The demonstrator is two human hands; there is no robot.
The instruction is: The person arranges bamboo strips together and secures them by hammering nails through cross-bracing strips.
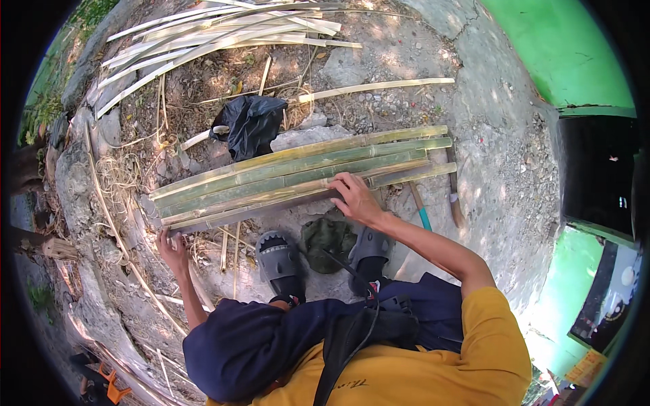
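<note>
Currently: both hands at the near edge of a row of split bamboo strips (257, 174) on the ground before the sandalled feet.

Left hand (174, 252) at the strips' left end, fingers part-curled; firmness of hold cannot be told. Right hand (355, 196) right of mid-length, fingers bent over the near strips, thumb apart; whether it grips or only rests, cannot tell. Right ends staggered, a teal-handled tool (424, 218) just beside them. Far edge: black plastic bag (254, 125) and a flat stone (310, 137) close up. Near side: grey sandals (274, 254), dark green bundle (328, 243) between. Widest room: gravelly ground (504, 189) to the right, reaching the green wall (562, 51).
</note>
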